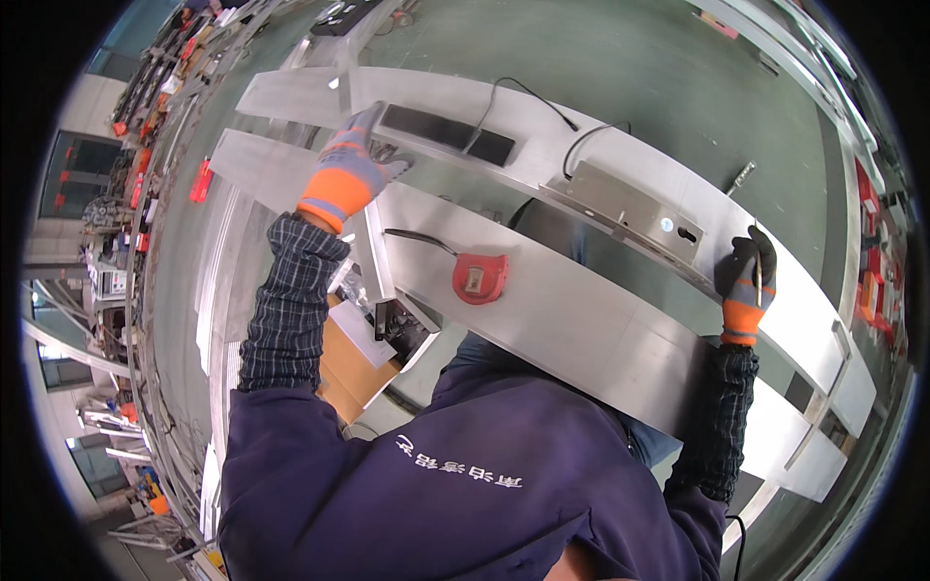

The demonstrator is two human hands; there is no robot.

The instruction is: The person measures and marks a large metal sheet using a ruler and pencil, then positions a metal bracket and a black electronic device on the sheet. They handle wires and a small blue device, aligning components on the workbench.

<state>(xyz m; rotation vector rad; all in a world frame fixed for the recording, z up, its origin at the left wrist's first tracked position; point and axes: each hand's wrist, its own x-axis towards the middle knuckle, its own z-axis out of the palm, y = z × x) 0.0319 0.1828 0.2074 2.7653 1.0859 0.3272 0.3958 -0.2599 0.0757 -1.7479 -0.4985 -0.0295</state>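
Note:
Two long pale metal profiles, a far one and a near one, lie across in front of me. My left hand, in a grey and orange glove, is at the far profile's near edge beside a dark rectangular plate. Its fingers reach forward, with the thumb apart. A metal lock case with a keyhole-shaped cutout rests along the far profile. To its right, my gloved right hand is closed around a thin rod, whose kind I cannot make out. A red tape measure sits on the near profile.
Black cables run over the far profile near the plate and lock case. Below the near profile stands an open cardboard box beside small dark parts. A silver threaded piece shows at the far edge. Racks of material line the left.

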